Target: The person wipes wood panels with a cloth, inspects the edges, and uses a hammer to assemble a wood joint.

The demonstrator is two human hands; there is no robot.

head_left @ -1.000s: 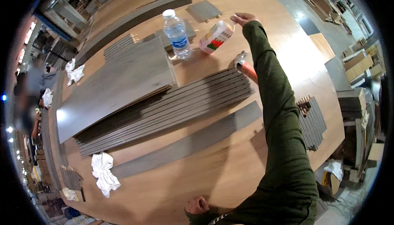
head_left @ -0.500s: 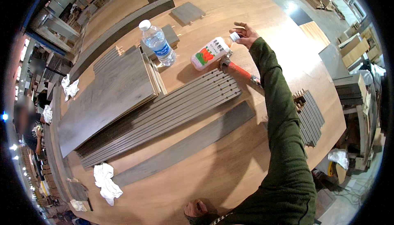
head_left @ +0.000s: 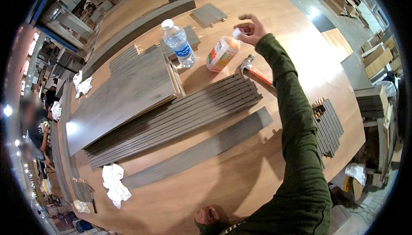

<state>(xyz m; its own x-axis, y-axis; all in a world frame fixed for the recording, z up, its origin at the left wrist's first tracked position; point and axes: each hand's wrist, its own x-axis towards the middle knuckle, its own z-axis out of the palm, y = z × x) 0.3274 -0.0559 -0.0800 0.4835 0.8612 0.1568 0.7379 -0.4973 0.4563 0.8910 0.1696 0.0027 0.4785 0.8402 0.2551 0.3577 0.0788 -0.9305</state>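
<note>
My right hand (head_left: 253, 29) pinches the white cap of a plastic drink bottle (head_left: 222, 55) with a colourful label and pale orange contents. The bottle leans, its top toward the hand; whether its base touches the table I cannot tell. To its left a clear water bottle (head_left: 179, 46) with a blue label stands upright. A claw hammer (head_left: 259, 75) with an orange-red handle lies beside the drink bottle, partly behind my sleeve. Low in the view, my left hand (head_left: 207, 215) is curled closed near the table's front edge. Anything inside its fingers is hidden.
Grey panels (head_left: 124, 93), a stack of long grooved boards (head_left: 180, 121) and a single grey strip (head_left: 201, 151) lie across the wooden table (head_left: 171, 209). A white cloth (head_left: 115, 185) is at the front left. Short dowelled pieces (head_left: 329, 128) lie right of my arm. People stand at far left.
The drink bottle has tipped more upright, its label turned partly away, with my right hand still at its cap. The whole view has shifted slightly. My left hand stays low and curled.
</note>
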